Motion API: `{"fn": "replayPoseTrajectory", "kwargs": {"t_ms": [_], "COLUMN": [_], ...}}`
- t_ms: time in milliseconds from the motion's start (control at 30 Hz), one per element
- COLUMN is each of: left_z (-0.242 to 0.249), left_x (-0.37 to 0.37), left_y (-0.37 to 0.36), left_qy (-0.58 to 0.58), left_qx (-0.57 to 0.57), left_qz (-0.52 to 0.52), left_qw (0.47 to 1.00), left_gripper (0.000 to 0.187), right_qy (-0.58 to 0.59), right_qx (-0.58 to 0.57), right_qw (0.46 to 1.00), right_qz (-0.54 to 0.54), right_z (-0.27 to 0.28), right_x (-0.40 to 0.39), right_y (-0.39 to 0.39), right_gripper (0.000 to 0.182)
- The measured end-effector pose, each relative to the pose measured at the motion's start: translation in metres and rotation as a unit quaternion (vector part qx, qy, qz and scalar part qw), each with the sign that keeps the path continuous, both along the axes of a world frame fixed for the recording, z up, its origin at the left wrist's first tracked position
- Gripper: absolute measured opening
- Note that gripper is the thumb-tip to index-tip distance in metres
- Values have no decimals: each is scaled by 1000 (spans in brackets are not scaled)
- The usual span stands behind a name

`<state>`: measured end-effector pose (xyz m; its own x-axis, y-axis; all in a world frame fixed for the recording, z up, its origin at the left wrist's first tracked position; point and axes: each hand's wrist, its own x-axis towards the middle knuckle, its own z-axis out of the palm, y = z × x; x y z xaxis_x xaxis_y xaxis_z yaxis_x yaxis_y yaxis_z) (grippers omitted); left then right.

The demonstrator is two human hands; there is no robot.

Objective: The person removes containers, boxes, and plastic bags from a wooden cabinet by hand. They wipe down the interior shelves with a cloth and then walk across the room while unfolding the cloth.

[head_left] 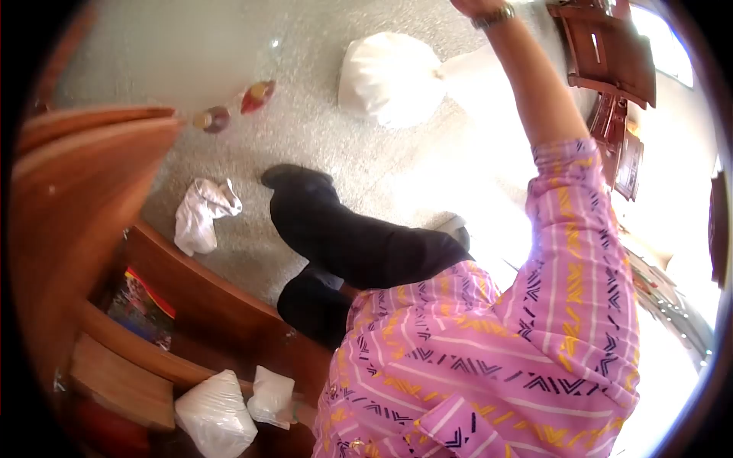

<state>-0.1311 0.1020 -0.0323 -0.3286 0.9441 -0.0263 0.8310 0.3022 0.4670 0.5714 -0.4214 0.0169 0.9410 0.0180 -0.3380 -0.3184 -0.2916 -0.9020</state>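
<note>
My right hand (475, 7) is at the top edge, cut off by the frame, with a watch (494, 17) on its wrist. Its fingers are out of sight, and so is anything they may hold. The forearm stretches upward from a pink patterned sleeve. A tied white bag (392, 79) lies on the floor, left of and below this hand. My left hand does not show.
Two bottles with red contents (257, 97) (211, 120) are near a wooden panel (84, 183). A pale cloth (202, 217) lies on the floor (252, 145). White packets (217, 414) (271, 395) rest on wooden furniture (221, 286). Wooden chairs (611, 57) stand at upper right.
</note>
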Motion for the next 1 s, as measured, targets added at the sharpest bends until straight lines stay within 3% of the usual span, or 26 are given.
{"fn": "replayPoseTrajectory", "kwargs": {"t_ms": [133, 167, 233, 367, 433, 467, 500, 567, 633, 700, 800, 867, 933, 967, 1000], "left_z": [18, 23, 33, 59, 75, 87, 100, 93, 101, 104, 124, 95, 104, 97, 81], "left_x": [14, 19, 30, 53, 71, 80, 102, 83, 100, 110, 130, 98, 103, 86, 77], "left_y": [-21, -27, -44, -70, -85, -92, -95, -95, -107, -121, -149, -157, -173, -183, -199], "left_qy": [-60, -80, -123, -224, -319, -435, -393, -475, -411, -450, -390, -411, -373, -265, -291], "left_qx": [-19, -20, -19, -19, -26, -55, -116, -150, -129, -75, -32, -14, -34, -55, 23], "left_qz": [33, 44, 63, 126, 169, 135, 150, 100, 56, 87, 95, 71, 118, 93, 73], "left_qw": [997, 996, 990, 966, 932, 889, 900, 861, 901, 886, 916, 909, 920, 958, 954], "left_gripper": [44, 44, 44, 44, 43, 42, 49, 48, 48, 46, 48, 47, 46, 47, 46], "right_qy": [-81, -50, -7, 16, 81, 99, 117, 132, 127, 126, 135, 159, 152, 151, 151], "right_qx": [-25, 14, 39, 139, 146, 156, 157, 127, 132, 111, 106, 110, 115, 111, 108], "right_qw": [993, 984, 962, 943, 930, 931, 933, 945, 950, 973, 982, 980, 981, 978, 973], "right_qz": [-84, -169, -270, -303, -327, -315, -302, -272, -251, -157, -84, -36, 44, 95, 134], "right_z": [39, 42, 35, 35, 43, 42, 46, 54, 72, 81, 98, 97, 89, 83, 84], "right_x": [-43, -50, -73, -138, -151, -158, -165, -178, -188, -196, -201, -194, -190, -188, -183], "right_y": [-70, -83, -109, -110, -90, -83, -74, -54, -32, -24, 1, 17, 45, 59, 76], "right_gripper": [71, 58, 61, 65, 67, 68, 69, 70, 70, 69, 69, 69, 68, 68, 68]}}
